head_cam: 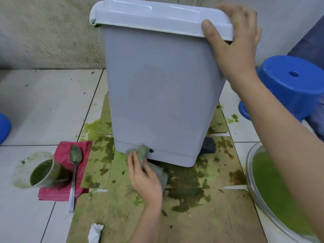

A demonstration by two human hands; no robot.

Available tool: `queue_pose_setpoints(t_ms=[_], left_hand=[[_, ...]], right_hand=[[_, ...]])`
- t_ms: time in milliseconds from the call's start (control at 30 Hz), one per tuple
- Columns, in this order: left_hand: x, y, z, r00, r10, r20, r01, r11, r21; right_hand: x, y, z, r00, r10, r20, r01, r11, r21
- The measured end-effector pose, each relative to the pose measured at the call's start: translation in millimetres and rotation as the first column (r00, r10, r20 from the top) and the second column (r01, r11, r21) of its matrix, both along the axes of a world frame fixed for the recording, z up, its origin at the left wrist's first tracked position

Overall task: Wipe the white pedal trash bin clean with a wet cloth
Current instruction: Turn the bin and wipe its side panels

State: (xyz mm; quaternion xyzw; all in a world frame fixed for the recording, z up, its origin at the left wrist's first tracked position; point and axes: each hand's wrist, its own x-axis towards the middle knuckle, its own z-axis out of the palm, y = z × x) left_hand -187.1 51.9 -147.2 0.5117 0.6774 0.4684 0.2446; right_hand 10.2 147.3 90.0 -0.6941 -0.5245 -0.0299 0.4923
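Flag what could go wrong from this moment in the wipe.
1. The bin seems tilted, steadied only by the right hand on the lid; a slip could drop it.
2. The cloth in the left hand looks green already and may smear the base.
3. The right forearm hangs over the bowl of green liquid and could knock it.

The bin [157, 95] was white with a pale grey-blue tint, and its pedal [208, 146] was black. The cloth [149, 165] in the left hand [145, 179] was grey-green. Under this grip the cardboard [175, 216] was brown with dark green stains. Left of it lay a red cloth [64, 174], a silver spoon [74, 165] and a cup [43, 172] of dark green liquid. The bowl [273, 195] held bright green liquid. Below the right hand [235, 50] the stool [289, 85] was blue. The tiles [43, 102] were white.
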Motion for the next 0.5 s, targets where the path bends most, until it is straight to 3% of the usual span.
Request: queue_pose_setpoints(t_ms=[100,233,367,500], left_hand=[[-1.6,11.1,4.7,1.0,0.022,-0.02,-0.022,1.0,0.003],[12.2,-10.9,4.6,0.98,-0.161,-0.12,0.171,0.982,0.074],[-0.3,-5.2,1.7,0.966,-0.204,-0.16,0.219,0.972,0.089],[-19.4,20.6,8.5,0.999,-0.03,-0.026,0.031,0.999,0.033]], right_hand=[[-0.5,3.3,-0.2,1.0,-0.005,-0.008,0.005,1.0,0.003],[2.1,9.0,0.6,0.999,-0.016,-0.048,0.017,1.0,0.009],[1.5,10.3,-0.6,0.998,-0.023,-0.053,0.024,0.999,0.021],[0.5,6.0,-0.3,1.0,-0.016,-0.018,0.016,1.0,0.01]])
